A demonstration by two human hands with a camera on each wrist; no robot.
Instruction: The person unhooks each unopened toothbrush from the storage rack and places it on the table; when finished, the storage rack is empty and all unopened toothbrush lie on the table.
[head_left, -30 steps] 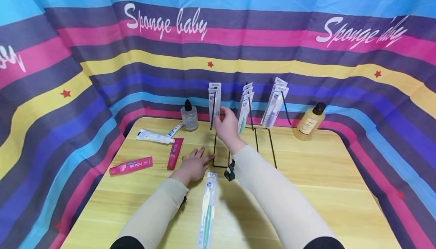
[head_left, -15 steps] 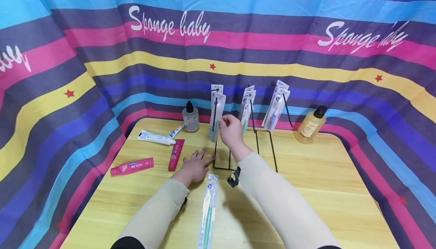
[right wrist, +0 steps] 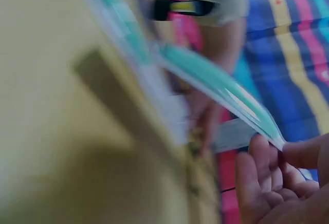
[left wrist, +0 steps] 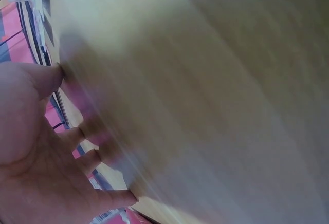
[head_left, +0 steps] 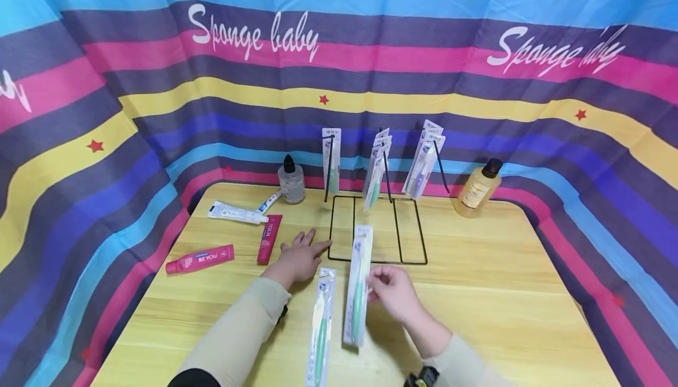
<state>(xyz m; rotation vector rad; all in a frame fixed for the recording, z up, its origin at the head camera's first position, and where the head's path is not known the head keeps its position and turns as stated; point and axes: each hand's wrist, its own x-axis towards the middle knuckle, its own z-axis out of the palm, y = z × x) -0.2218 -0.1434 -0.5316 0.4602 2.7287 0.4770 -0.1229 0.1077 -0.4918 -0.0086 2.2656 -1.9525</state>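
Note:
My right hand (head_left: pixel 394 293) pinches the edge of a packaged green toothbrush (head_left: pixel 358 287) between thumb and fingers, over the table in front of the rack. In the right wrist view the thumb and fingertips grip the clear pack's edge. To its left a second packaged green toothbrush (head_left: pixel 321 328) lies on the table. My left hand (head_left: pixel 301 259) rests on the table with fingers spread, fingertips at the left side of the black wire rack (head_left: pixel 377 260). One toothbrush pack (head_left: pixel 331 160) hangs on the rack's left hook.
Several toothbrush packs hang on the middle hook (head_left: pixel 388 181) and right hook (head_left: pixel 444 175). Left of the rack lie two pink tubes (head_left: pixel 200 259) and white toothpaste tubes (head_left: pixel 236 213). A clear bottle (head_left: pixel 292 182) stands behind them; a yellow bottle (head_left: pixel 478 190) is at right.
My right hand has drawn a toothbrush pack off the left hook and brought it down toward me, beside the one on the table. The left hand has stayed by the rack.

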